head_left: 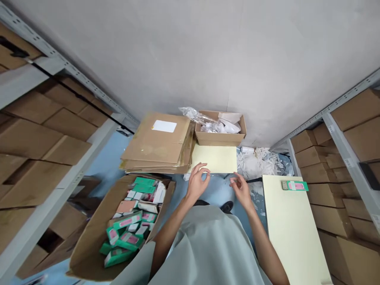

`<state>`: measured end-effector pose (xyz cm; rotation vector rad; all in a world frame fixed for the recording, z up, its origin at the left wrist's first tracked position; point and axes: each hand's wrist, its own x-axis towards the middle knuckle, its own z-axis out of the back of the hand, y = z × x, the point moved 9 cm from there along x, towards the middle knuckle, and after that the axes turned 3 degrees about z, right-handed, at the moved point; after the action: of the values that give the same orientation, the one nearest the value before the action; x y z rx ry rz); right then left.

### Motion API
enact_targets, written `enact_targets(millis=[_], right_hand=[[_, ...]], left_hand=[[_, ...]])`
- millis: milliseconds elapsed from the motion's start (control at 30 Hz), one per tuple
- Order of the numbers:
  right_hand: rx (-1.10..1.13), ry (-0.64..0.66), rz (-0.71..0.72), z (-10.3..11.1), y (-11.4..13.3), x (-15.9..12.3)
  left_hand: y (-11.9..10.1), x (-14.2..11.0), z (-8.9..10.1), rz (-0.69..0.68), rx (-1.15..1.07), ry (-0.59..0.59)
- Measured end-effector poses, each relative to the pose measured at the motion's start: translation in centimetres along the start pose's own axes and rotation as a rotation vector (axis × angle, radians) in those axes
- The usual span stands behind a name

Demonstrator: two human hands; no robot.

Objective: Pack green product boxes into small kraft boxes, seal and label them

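Carton [96, 225] (wide open) holds jumbled green boxes [128, 240].

Brown cartons [312, 174] line the shelves [342, 147] near white scraps [255, 164], perhaps paper.

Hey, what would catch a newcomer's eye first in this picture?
Probably the large open carton at lower left, with its jumble of small boxes, many of them green. Next, perhaps the single green-and-pink box near the far end of the cream table on the right. Between them, the left hand and right hand hover, visibly holding nothing.
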<state>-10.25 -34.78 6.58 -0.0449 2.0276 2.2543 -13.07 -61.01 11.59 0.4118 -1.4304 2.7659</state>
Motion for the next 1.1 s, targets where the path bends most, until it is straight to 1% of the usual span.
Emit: enact_targets(millis=[67,167,267,333,400,467,533,600,633,700,767,800,867,933,1000,1100], right_hand=[[-0.032,0.062,0.022,-4.4,0.7,0.8],[-0.069,0.162,0.044,-12.1,1.5,2.3],[-0.126,0.261,0.056,-20.0,1.6,4.2],[-0.195,0.304,0.060,-24.6,1.3,5.5],[-0.268,0.305,0.052,-28.3,0.9,6.8],[-0.353,0.265,0.032,-30.8,0.4,7.9],[-0.479,0.218,0.000,-32.3,0.0,8.5],[-0.639,0.190,-0.004,-33.4,0.0,8.6],[-0.719,0.180,0.022,-33.9,0.3,8.6],[-0.847,0.180,0.139,-35.1,1.4,8.4],[-0.936,0.234,0.263,-37.0,2.4,8.1],[-0.969,0.285,0.306,-38.1,2.6,8.0],[-1.020,0.406,0.344,-40.2,2.7,8.0],[-1.049,0.492,0.356,-41.9,2.6,8.2],[-1.063,0.526,0.361,-43.0,2.6,8.7],[-1.097,0.519,0.359,-43.8,2.7,9.2]], left_hand=[[2.1,0.4,3.1,0.017,-0.010,-0.029],[5.6,1.1,8.5,0.033,-0.027,-0.070],[10.3,1.7,14.4,0.078,-0.026,-0.139],[13.7,2.2,17.9,0.116,-0.029,-0.182],[16.9,2.8,20.7,0.151,-0.042,-0.217],[19.6,3.5,22.7,0.176,-0.060,-0.237],[21.7,4.4,23.8,0.187,-0.083,-0.240],[23.3,5.1,24.2,0.191,-0.108,-0.230],[23.9,5.4,24.3,0.194,-0.121,-0.224],[24.8,5.8,24.2,0.200,-0.144,-0.212],[25.3,5.8,24.2,0.201,-0.167,-0.199],[25.5,5.7,24.3,0.200,-0.177,-0.196],[25.6,5.3,24.6,0.200,-0.188,-0.194],[25.8,4.7,25.1,0.207,-0.190,-0.197],[26.1,4.0,25.5,0.219,-0.197,-0.196],[26.6,3.1,25.9,0.238,-0.216,-0.191]])
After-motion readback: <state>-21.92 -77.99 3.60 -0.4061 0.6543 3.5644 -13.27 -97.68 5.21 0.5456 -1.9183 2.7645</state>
